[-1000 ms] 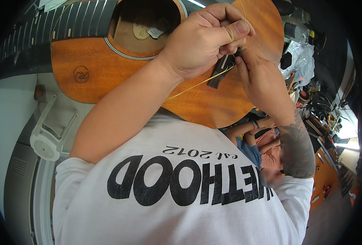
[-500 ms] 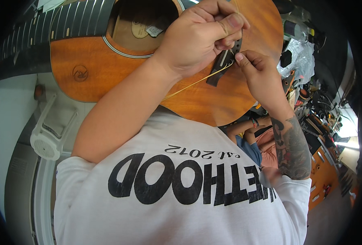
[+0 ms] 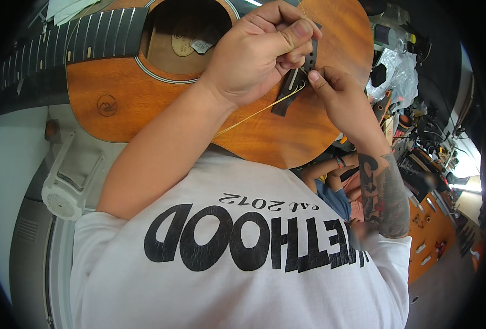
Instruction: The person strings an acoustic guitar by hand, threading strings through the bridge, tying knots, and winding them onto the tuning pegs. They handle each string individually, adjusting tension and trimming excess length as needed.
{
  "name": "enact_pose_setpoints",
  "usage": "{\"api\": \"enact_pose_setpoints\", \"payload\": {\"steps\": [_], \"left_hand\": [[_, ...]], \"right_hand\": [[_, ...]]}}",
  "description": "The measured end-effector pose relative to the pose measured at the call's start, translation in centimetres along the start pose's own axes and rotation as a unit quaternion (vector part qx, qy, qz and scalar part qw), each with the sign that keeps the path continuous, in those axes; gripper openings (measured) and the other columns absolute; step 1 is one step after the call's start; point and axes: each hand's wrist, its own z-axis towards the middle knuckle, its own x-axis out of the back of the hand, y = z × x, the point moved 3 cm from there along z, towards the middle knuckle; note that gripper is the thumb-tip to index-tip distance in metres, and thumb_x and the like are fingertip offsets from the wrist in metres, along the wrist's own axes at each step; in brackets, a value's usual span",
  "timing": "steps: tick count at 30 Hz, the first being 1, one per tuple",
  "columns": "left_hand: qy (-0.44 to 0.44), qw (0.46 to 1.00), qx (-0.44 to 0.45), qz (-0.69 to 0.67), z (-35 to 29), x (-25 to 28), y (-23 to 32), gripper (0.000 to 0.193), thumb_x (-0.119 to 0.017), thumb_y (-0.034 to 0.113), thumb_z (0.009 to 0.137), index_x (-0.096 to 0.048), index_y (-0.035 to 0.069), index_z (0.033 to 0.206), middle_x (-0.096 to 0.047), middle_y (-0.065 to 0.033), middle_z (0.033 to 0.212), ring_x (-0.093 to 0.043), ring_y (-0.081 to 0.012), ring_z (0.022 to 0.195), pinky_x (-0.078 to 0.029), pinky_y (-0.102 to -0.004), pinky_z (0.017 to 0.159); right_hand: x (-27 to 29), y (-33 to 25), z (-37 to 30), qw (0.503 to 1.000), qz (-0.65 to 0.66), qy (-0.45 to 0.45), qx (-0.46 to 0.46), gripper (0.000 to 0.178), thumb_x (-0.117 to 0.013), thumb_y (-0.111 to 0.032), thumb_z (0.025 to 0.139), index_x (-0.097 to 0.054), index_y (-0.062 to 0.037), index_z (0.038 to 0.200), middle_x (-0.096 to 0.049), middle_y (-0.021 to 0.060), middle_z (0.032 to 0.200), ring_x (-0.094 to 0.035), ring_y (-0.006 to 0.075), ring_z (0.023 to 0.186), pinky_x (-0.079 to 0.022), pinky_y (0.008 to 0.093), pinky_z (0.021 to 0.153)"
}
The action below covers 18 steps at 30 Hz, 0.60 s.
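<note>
An orange-brown acoustic guitar lies across in front of me, its round sound hole left of my hands. Over the dark bridge, my left hand is closed in a pinch on a thin guitar string, which shows above and below the fingers. My right hand is at the bridge's right edge, thumb and forefinger pressed together where the string comes down. What lies between those fingertips is too small to make out. Another golden string runs loosely from the bridge toward my left forearm.
The fretted neck reaches left. A white stool stands at the lower left. Right of the guitar are a clear plastic bag, a bottle and cluttered tools. Beyond my right forearm is another person's arm.
Both hands keep their pinches at the bridge. The guitar and hands sit slightly further left in the picture, and my left hand is a little lower toward the bridge.
</note>
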Motion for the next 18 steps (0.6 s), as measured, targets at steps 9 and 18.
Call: {"api": "enact_pose_setpoints", "payload": {"steps": [9, 18], "left_hand": [[-0.008, 1.000, -0.004, -0.018, -0.9, 0.1, 0.2, 0.010, -0.055, 0.009, 0.099, -0.059, 0.000, 0.100, -0.052, -0.0025, 0.072, -0.041, -0.0094, 0.063, -0.035, -0.0228, 0.061], [-0.007, 0.999, -0.001, 0.041, -0.7, -0.1, 0.5, 0.010, -0.056, 0.011, 0.098, -0.061, 0.002, 0.097, -0.054, -0.0029, 0.077, -0.041, -0.0110, 0.064, -0.035, -0.0256, 0.064]], "right_hand": [[-1.8, 0.0, -0.2, 0.975, 0.196, 0.036, -0.095, 0.030, -0.060, -0.023, 0.099, -0.063, -0.0002, 0.080, -0.045, -0.0055, 0.062, -0.034, 0.0063, 0.057, -0.029, 0.0258, 0.050], [-1.2, 0.0, 0.2, 0.968, 0.195, 0.033, -0.156, 0.034, -0.063, -0.030, 0.096, -0.064, 0.0001, 0.080, -0.046, -0.0003, 0.060, -0.034, 0.0112, 0.051, -0.029, 0.0318, 0.046]]}}
